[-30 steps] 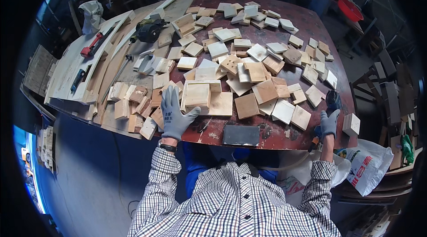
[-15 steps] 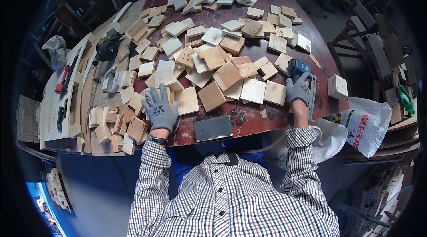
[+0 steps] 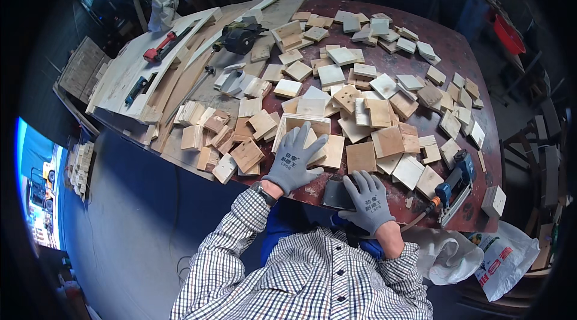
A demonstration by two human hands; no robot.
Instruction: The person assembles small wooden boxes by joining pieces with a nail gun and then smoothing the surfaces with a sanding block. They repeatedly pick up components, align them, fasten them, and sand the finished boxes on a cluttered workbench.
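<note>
My left hand (image 3: 294, 162), in a grey work glove, lies with fingers spread over the front of a small box-like wooden piece (image 3: 308, 121) made of joined boards. A pale loose board sticks out beside its fingers. My right hand (image 3: 368, 204), gloved alike, rests with fingers stretched out at the right end of a flat dark grey plate (image 3: 335, 194) by the table's near edge, partly covering it. To the right, a blue air nailer (image 3: 458, 183) with an orange hose fitting lies on the red table, apart from both hands.
Many small wooden blocks (image 3: 360, 158) are heaped across the dark red table (image 3: 475, 55). On the left boards lie a black and yellow-green tool (image 3: 239, 37), a red tool (image 3: 160, 47) and a small teal tool (image 3: 137, 89). White sacks (image 3: 505, 257) hang at the right edge.
My right hand has let go of the nailer and moved left to the dark plate. My left hand stays by the boxy wooden piece. The view has turned left.
</note>
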